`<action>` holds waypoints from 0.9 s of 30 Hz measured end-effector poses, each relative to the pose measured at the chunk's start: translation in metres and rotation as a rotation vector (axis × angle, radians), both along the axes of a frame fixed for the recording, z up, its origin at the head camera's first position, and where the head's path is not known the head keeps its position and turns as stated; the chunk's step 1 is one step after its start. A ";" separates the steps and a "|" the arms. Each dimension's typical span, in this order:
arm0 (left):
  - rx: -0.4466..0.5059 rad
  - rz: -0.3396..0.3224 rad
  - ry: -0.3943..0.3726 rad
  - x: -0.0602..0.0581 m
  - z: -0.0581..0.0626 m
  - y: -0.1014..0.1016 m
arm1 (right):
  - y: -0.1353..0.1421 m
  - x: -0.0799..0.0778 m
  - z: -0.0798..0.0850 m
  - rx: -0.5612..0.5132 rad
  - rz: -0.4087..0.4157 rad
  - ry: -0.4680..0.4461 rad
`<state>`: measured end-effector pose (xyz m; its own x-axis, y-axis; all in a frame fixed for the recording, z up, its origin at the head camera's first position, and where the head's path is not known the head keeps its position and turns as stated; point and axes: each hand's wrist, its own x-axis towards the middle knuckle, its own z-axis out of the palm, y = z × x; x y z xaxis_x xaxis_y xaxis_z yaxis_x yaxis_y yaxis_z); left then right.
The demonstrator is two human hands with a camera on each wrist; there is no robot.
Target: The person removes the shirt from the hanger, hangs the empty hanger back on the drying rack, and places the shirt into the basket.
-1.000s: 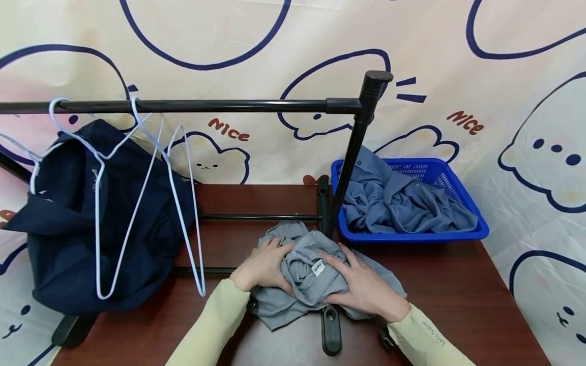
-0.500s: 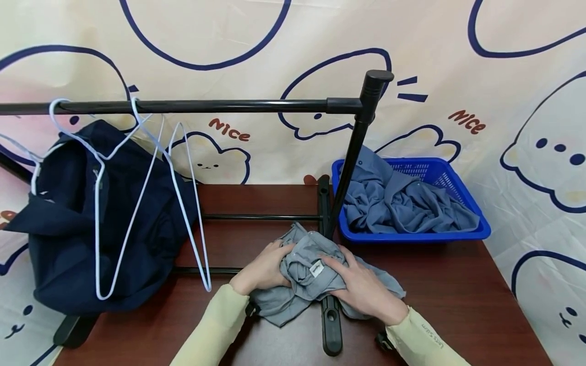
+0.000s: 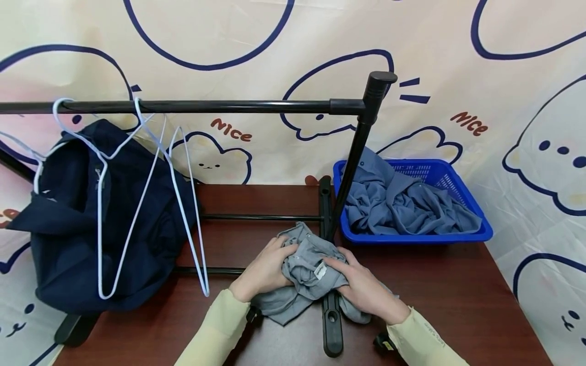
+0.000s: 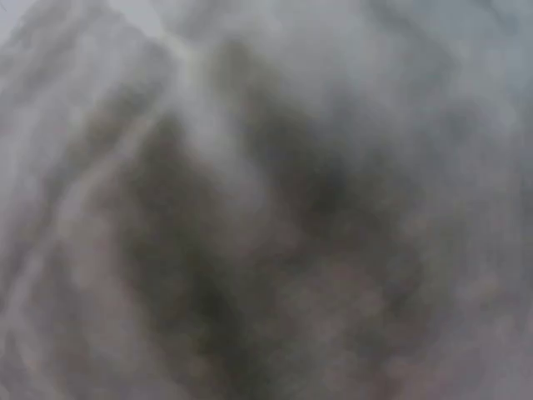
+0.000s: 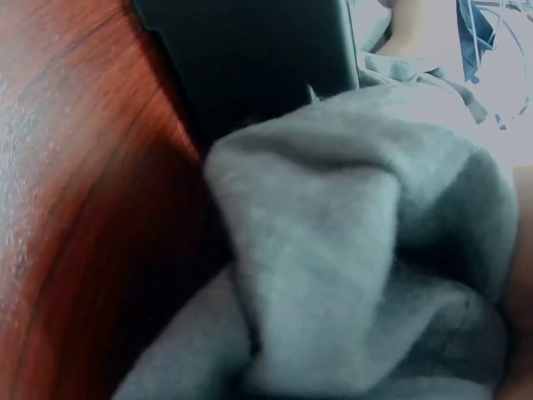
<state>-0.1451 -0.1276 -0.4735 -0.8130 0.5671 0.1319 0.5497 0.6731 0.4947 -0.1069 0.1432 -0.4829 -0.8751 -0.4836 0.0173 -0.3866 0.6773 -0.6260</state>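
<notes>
A bunched grey shirt (image 3: 305, 274) with a small white label lies over the black foot of the rack on the table. My left hand (image 3: 264, 268) grips its left side, thumb toward the front. On the opposite side my right hand (image 3: 366, 288) holds the gathered cloth, its fingers curled over the top near the label. Part of the fingertips is hidden in the folds. Blurred grey cloth (image 4: 275, 167) fills the left wrist view. In the right wrist view, folds of the shirt (image 5: 325, 250) hang beside the dark rack foot (image 5: 250, 58).
A black clothes rack (image 3: 229, 106) crosses the view. White hangers (image 3: 99, 203) hang from its rail, a dark navy bag-like item (image 3: 137, 244) behind them. A blue basket (image 3: 421, 238) with blue-grey clothing (image 3: 403, 203) stands at the back right of the brown table (image 3: 467, 305).
The grey shirt has been gathered into a tighter bundle between both hands. Its spread edges at left and right have drawn inward, and more of the rack foot shows.
</notes>
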 end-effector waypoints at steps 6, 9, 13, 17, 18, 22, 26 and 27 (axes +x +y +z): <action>-0.004 -0.031 0.076 0.003 0.011 0.006 | 0.004 0.002 0.002 -0.056 -0.034 0.008; 0.033 -0.044 0.109 0.006 0.017 0.010 | 0.009 0.003 0.010 -0.097 -0.029 0.058; 0.110 -0.049 0.141 0.010 0.027 0.018 | 0.020 0.005 0.028 -0.145 -0.020 0.124; 0.183 -0.056 0.169 0.014 0.038 0.028 | 0.030 0.007 0.047 -0.177 -0.019 0.176; 0.197 -0.059 0.180 0.014 0.041 0.030 | 0.033 0.007 0.052 -0.187 -0.022 0.188; 0.252 -0.085 0.215 0.016 0.051 0.043 | 0.041 0.010 0.068 -0.225 -0.062 0.243; 0.340 -0.125 0.239 0.017 0.060 0.059 | 0.051 0.015 0.084 -0.288 -0.106 0.318; 0.370 -0.132 0.243 0.017 0.062 0.063 | 0.054 0.016 0.089 -0.303 -0.116 0.336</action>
<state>-0.1276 -0.0646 -0.4115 -0.6573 0.5429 0.5227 0.7488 0.3917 0.5347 -0.0910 0.1971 -0.3941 -0.8448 -0.3126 0.4342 -0.5343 0.5340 -0.6552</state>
